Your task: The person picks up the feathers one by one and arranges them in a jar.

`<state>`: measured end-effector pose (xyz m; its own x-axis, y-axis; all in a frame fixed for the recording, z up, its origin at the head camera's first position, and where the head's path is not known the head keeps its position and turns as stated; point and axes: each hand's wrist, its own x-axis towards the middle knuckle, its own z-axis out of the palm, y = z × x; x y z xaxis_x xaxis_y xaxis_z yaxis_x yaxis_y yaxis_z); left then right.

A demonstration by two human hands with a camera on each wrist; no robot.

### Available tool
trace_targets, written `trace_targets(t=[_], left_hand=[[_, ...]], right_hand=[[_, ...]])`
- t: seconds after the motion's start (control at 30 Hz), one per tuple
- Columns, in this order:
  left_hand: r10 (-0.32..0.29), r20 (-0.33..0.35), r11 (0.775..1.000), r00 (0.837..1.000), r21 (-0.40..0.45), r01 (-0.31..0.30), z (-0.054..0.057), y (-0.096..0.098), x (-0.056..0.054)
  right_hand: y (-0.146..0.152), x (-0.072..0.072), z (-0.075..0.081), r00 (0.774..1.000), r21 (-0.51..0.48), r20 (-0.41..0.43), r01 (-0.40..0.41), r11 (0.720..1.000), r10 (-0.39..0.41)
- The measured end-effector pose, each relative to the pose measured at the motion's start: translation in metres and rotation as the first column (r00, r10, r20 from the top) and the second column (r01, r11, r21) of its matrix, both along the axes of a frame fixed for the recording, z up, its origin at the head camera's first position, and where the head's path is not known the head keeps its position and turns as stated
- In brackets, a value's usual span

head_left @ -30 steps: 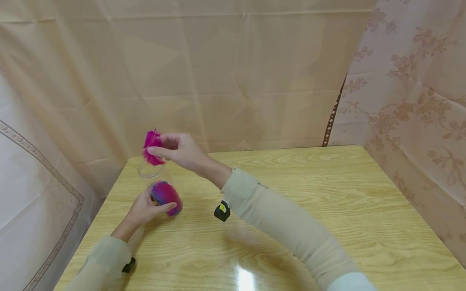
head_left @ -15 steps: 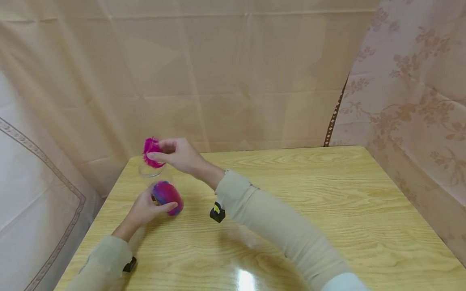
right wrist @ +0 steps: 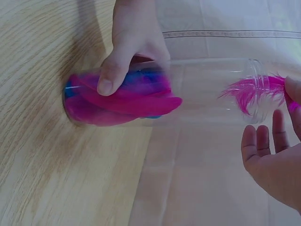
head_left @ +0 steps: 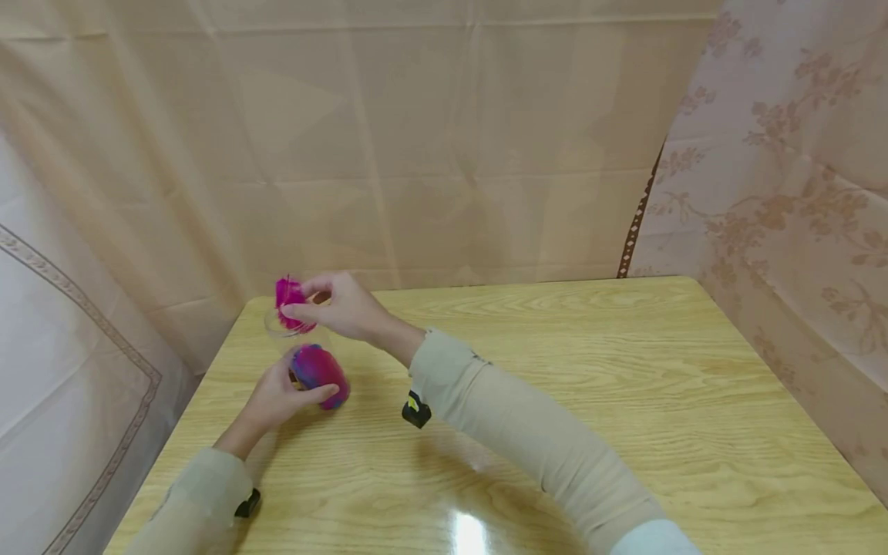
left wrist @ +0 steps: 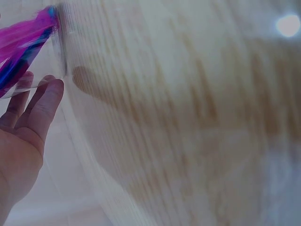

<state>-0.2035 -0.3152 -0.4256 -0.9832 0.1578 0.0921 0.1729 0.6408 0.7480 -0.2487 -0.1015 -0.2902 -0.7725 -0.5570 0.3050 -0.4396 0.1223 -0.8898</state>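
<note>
A tall clear jar (right wrist: 207,70) stands on the table at the left, its lower part filled with pink and blue feathers (right wrist: 131,103). My left hand (head_left: 280,397) grips the jar low on its side, thumb in front; in the left wrist view the left hand (left wrist: 28,136) shows beside the jar's base. At the jar's mouth my right hand (head_left: 343,306) pinches a pink feather (head_left: 290,297) between thumb and forefinger. In the right wrist view, the feather's fluffy tip (right wrist: 247,92) is inside the rim, while the right hand's (right wrist: 275,160) other fingers stay outside the jar.
The wooden table (head_left: 624,385) stretches away to the right. Beige cloth (head_left: 444,154) hangs behind its far edge, with patterned cloth (head_left: 798,193) at the right and white cloth (head_left: 62,370) at the left. Dark wrist cameras are worn on both arms.
My right hand has come down with the pink feather, from above the jar's mouth to its rim, the tip now inside. The left hand keeps its hold on the jar.
</note>
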Motion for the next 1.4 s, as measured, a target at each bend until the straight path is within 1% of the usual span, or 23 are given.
trace_targets(t=[0.17,0.4,0.47,0.63,0.7,0.87,1.03,1.13,1.23,1.4], left_hand=[[-0.001,-0.016,1.0,1.0,-0.011,0.0,-0.001,-0.001,0.0],[-0.003,0.0,1.0,1.0,-0.016,0.003,0.0,-0.002,-0.002],[-0.011,0.007,1.0,1.0,-0.013,0.012,0.0,-0.002,-0.003],[-0.03,0.016,1.0,0.999,0.001,0.03,0.001,-0.002,-0.004],[-0.031,0.017,1.0,0.999,0.005,0.03,0.001,-0.002,-0.003],[-0.031,0.022,0.999,0.999,0.018,0.031,0.0,-0.003,-0.002],[-0.022,0.04,1.0,0.999,0.015,0.022,-0.001,-0.005,-0.001],[-0.029,0.031,0.999,0.999,0.021,0.028,0.0,-0.004,-0.001],[-0.036,0.012,0.999,0.999,0.028,0.036,0.0,-0.003,0.0],[-0.043,0.018,0.998,0.999,0.047,0.042,0.001,-0.003,-0.001]], right_hand=[[0.0,-0.001,-0.003,0.999,0.051,-0.03,0.025,0.998,-0.023],[-0.001,0.0,-0.005,0.998,0.126,-0.025,0.061,0.99,-0.059],[0.0,0.0,-0.006,0.998,0.16,-0.041,0.062,0.985,-0.056],[0.002,0.0,-0.009,0.99,0.23,-0.141,0.041,0.972,-0.008],[0.003,0.0,-0.01,0.988,0.242,-0.155,0.032,0.97,0.006],[0.004,0.001,-0.009,0.991,0.264,-0.127,0.005,0.965,0.03],[0.006,-0.002,-0.014,0.986,0.282,-0.131,-0.059,0.958,0.099],[0.008,-0.003,-0.017,0.986,0.269,-0.104,-0.099,0.958,0.131],[0.009,-0.003,-0.02,0.987,0.263,-0.083,-0.113,0.958,0.139],[0.009,-0.005,-0.023,0.982,0.238,-0.107,-0.127,0.963,0.156]])
